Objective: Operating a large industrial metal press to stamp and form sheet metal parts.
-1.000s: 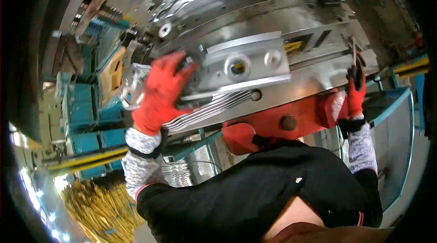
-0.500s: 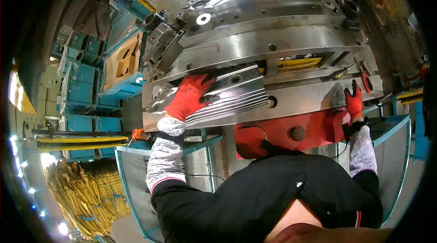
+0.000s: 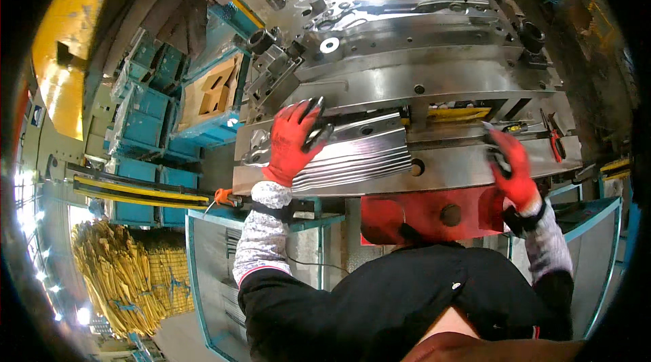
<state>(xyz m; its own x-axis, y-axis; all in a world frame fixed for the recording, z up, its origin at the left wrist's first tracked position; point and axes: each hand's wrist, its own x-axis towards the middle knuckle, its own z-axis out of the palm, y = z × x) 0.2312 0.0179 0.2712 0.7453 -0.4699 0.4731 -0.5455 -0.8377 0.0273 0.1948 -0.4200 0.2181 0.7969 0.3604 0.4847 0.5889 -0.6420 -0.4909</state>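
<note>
My left hand (image 3: 296,142), in a red glove with dark fingertips, is open at the left end of a stack of long, shiny formed metal strips (image 3: 359,155). Its fingers point away from me and the thumb stands apart; whether the palm touches the stack cannot be made out. The strips lie side by side on the front ledge of a big steel die (image 3: 434,81). To their right, my right hand (image 3: 512,169), gloved alike, hovers open over the ledge with nothing visible in it. Red-handled pliers (image 3: 557,145) and a screwdriver (image 3: 510,127) lie beyond it.
A red block (image 3: 420,216) with a dark round knob sits between me and the die. Teal-framed bins (image 3: 192,274) flank me. At left are a yellow-striped bar (image 3: 142,189), blue crates (image 3: 139,118) and a wire basket of yellowish strips (image 3: 119,277).
My right hand has left the ledge's right end by the red block and moved leftward, fingers extended. The left hand's fingers have spread and straightened at the stack. The whole view has shifted slightly.
</note>
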